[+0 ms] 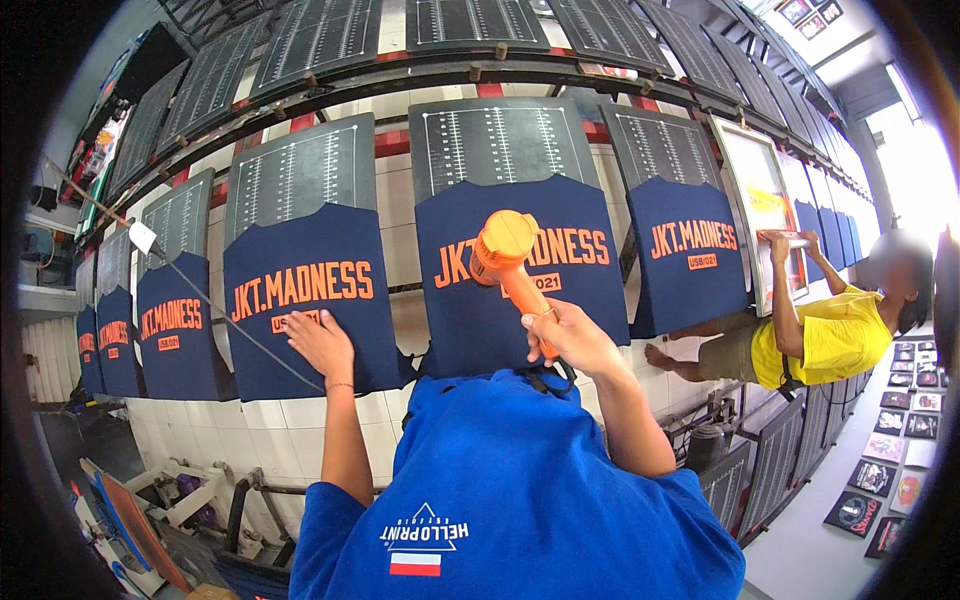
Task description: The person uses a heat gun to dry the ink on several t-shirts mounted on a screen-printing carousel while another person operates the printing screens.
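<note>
Fig.: Row of navy shirts on slanted printing boards along a long bench [300, 415], head view. R. hand [572, 335] is wrapped tight around the handle of an orange heat gun [508, 262], nozzle end aimed at the orange lettering of the centre navy shirt [515, 280]. L. hand [322, 342] lies flat, fingers spread, pressed on the lower print of the next navy shirt to the left [305, 300].

Progress (judged): every shirt in view already carries its orange print, so printing looks done here; drying appears under way at the centre board, w/ boards further along the row prob. left to treat. Cannot tell which prints are dry.

Pose: both forearms rise from the lower edge; R. elbow bent, wrist cocked up; L. arm straighter, palm down.

Far right: another person in a yellow top [825, 340] works a framed screen [765, 215].
</note>
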A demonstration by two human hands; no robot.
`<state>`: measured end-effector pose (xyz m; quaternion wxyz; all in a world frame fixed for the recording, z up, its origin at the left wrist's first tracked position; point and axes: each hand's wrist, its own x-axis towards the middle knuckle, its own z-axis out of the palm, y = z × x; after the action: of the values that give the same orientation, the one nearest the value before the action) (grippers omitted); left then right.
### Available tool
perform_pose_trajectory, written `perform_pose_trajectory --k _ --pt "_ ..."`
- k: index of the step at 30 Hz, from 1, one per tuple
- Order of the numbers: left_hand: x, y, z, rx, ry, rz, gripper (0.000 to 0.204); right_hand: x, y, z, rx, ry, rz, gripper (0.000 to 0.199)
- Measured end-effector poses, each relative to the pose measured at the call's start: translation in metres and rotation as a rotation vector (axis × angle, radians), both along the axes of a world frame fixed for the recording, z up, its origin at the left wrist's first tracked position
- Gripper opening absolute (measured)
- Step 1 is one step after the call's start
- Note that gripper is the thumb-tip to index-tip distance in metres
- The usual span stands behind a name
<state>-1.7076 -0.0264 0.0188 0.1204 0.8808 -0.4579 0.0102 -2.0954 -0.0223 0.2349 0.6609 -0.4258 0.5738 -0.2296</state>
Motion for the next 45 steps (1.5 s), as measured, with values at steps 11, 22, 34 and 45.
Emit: perform_pose_trajectory --k 11,22,34,45 --pt "0.02 -0.012 -0.001 0.002 -0.006 0.128 0.067 0.039 -0.021 -0.004 0.041 -0.086 0.206 0.032" --pt "0.014 -0.01 0.0 0.011 0.006 0.062 0.068 0.044 -0.035 -0.002 0.041 -0.082 0.258 0.033" --pt "-0.025 -0.022 0.009 0.05 0.02 -0.183 0.069 0.048 -0.056 -0.011 -0.001 -0.054 0.129 0.037" --pt "-0.063 -0.034 0.02 0.019 0.048 -0.416 0.065 0.048 -0.05 -0.021 -0.192 0.012 0.14 0.045"
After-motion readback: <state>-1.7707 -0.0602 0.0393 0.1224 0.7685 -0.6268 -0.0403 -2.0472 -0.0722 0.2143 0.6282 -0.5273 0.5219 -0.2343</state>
